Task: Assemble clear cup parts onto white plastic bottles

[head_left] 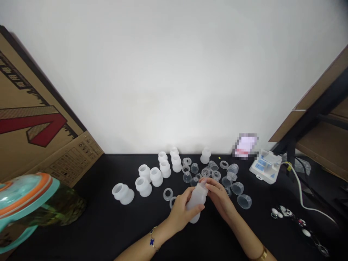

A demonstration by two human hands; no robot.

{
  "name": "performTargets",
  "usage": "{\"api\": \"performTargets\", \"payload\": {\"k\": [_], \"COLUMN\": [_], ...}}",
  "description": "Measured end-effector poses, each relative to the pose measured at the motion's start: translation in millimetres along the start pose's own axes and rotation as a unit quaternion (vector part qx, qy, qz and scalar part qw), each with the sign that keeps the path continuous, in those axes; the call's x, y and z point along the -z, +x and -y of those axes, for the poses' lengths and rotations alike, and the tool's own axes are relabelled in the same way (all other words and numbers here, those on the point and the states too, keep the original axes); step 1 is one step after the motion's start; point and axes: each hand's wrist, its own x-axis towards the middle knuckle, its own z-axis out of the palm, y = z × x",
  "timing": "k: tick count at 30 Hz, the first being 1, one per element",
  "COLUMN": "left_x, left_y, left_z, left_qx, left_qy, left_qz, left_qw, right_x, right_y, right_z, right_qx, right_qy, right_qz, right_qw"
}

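We note the left hand (181, 211) wrapped around a white bottle (196, 200), base nearest us, long axis tilting just short of 1 o'clock. The right hand (219, 196), nearer its mouth, meets it from 4 o'clock; whether it grips, we cannot tell. Beyond: clear domes (237, 188), 2 o'clock; other white bottles (156, 177), 10 o'clock.

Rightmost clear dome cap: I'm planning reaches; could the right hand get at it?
Probably yes: the dome cap lies uncovered near the right hand, though that hand is busy at the bottle.
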Motion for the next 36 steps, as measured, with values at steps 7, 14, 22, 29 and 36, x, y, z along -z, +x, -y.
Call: {"api": "performTargets", "payload": {"k": [7,14,22,29,36], "left_x": [-0.4,0.0,-0.5,-0.2,-0.7], "left_y": [0.2,0.4,0.2,0.4,-0.3], "left_z": [0.4,-0.2,0.3,2.3,3.1], "left_qx": [0.001,0.002,0.004,0.000,0.000], "left_qy": [-0.010,-0.011,-0.024,-0.022,-0.009], "left_qz": [0.003,0.006,0.008,0.008,0.009], "left_qw": [1.000,1.000,1.000,1.000,1.000], "right_x": [0.4,3.1,2.2,-1.2,1.4], "right_y": [0.6,2.9,1.3,-2.4,-1.1], "right_z": [-1.5,-4.9,-3.3,3.8,0.8], "right_qx": [0.002,0.009,0.004,-0.018,-0.017], "right_qy": [-0.004,0.002,0.008,-0.023,-0.035], "right_qz": [0.000,0.007,0.015,0.050,0.033], "right_qw": [1.000,1.000,1.000,0.998,0.999]}}
